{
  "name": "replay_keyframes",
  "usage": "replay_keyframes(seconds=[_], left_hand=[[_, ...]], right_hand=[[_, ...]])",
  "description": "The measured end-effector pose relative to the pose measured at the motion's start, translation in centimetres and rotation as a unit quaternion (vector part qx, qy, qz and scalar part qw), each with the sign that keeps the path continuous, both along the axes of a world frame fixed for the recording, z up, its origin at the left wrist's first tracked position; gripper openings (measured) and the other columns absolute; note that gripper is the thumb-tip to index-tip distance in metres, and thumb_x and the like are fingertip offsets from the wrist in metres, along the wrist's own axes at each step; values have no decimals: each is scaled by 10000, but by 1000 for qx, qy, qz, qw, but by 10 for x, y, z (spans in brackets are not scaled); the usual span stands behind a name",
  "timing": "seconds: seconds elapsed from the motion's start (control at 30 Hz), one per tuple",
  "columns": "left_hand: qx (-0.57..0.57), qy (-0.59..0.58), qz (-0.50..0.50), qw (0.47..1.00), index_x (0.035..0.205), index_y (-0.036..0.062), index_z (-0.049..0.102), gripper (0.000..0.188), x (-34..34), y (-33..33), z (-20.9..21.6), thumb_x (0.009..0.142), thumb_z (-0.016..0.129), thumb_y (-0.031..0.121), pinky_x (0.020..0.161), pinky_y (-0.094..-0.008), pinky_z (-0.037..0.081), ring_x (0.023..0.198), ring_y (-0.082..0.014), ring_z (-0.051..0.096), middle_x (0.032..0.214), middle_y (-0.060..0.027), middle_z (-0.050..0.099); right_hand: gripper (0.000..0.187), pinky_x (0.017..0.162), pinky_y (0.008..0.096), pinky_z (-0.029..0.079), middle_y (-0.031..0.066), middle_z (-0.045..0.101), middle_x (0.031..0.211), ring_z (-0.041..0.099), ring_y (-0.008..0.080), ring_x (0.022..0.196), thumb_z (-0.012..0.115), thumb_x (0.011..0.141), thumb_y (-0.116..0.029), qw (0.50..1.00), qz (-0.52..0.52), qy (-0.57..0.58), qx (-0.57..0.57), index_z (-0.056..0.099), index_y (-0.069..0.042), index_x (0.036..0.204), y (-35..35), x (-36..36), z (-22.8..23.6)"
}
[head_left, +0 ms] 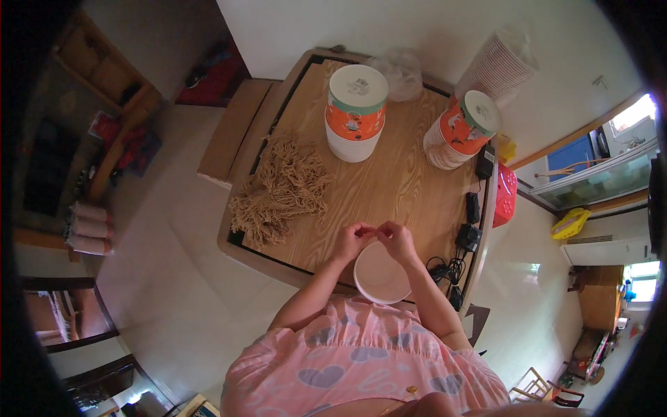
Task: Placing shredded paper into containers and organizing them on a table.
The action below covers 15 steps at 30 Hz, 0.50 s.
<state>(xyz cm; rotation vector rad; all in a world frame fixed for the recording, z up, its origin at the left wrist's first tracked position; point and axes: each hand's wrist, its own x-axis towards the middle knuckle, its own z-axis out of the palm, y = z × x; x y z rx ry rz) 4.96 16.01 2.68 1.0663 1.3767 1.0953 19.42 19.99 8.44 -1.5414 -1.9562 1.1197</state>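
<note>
A white round paper tub [383, 276] stands at the table's near edge against my body, its mouth facing up. My left hand [353, 241] and my right hand [394, 243] meet at its far rim, fingers pinched closed close together. Whatever lies between the fingertips is too small to make out. To the left of my hands, a loose heap of tan twine [285, 187] spreads over the table. Farther back is a stack of paper tubs [355, 115] turned upside down, orange and green on the outermost one. A similar stack [464, 128] leans at the right.
The wood-grain table [392, 191] has black adapters [468, 238] and coiled cables [455, 274] along its right edge. A tall stack of nested white tubs [497, 66] and a clear plastic bag [399, 73] sit by the wall. A cardboard box [236, 132] adjoins the left side.
</note>
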Motion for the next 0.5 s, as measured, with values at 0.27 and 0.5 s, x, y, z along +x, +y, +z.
replay_keyframes(seconds=[0.27, 0.5], left_hand=[[-27, -53, 37, 998, 855, 15, 598, 97, -1, -3, -14, 767, 617, 53, 654, -231, 469, 726, -90, 573, 787, -41, 623], [-73, -140, 34, 987, 854, 20, 579, 73, 0, -5, 0, 785, 589, 43, 605, -217, 451, 688, -85, 557, 774, -35, 615]], right_hand=[[236, 560, 282, 455, 90, 611, 685, 582, 151, 625, 643, 717, -132, 997, 8, 11, -80, 534, -43, 907, 1, -5, 5], [277, 534, 270, 442, 87, 602, 673, 572, 141, 618, 647, 711, -85, 986, 30, 45, -160, 471, -44, 920, 8, 0, -2]])
